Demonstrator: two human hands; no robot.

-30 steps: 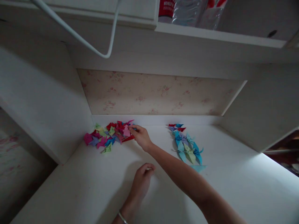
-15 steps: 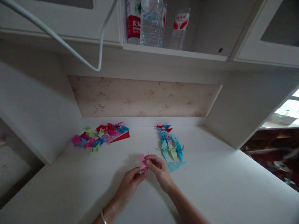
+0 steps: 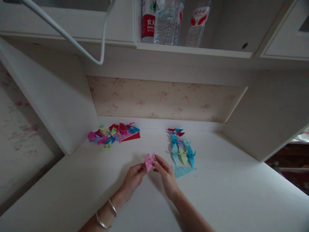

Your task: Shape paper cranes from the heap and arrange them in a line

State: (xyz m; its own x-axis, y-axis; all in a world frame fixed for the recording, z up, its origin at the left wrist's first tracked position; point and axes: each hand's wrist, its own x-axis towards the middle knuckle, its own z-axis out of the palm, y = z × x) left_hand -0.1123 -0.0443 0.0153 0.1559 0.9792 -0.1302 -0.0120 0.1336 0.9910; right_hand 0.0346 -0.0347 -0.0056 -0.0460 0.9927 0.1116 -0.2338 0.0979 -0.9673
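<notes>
A small pink origami crane [image 3: 149, 162] is held up over the white desk. My left hand [image 3: 133, 178] pinches it from the left between thumb and fingers, with two silver bangles on that wrist. On the other side my right hand [image 3: 166, 175] has its thumb and fingertips closed at the crane's right edge; part of that edge is hidden behind them. Just right of my right hand lies a folded light-blue paper sheet [image 3: 183, 171]. Beyond it stand several blue, green and purple origami cranes [image 3: 182, 155] in rows.
At the back left is a heap of colourful origami cranes [image 3: 112, 137] beside a folded red paper [image 3: 131, 137]. Overhead, a shelf holds plastic bottles [image 3: 165, 24]. A white bent lamp arm or cable [image 3: 72, 43] hangs at the upper left. White panels [image 3: 55, 96] flank the desk.
The view has shifted, so the scene sits further right. The pink crane has turned and shows its pointed wings more openly. My right fingers have moved from its front to its right edge.
</notes>
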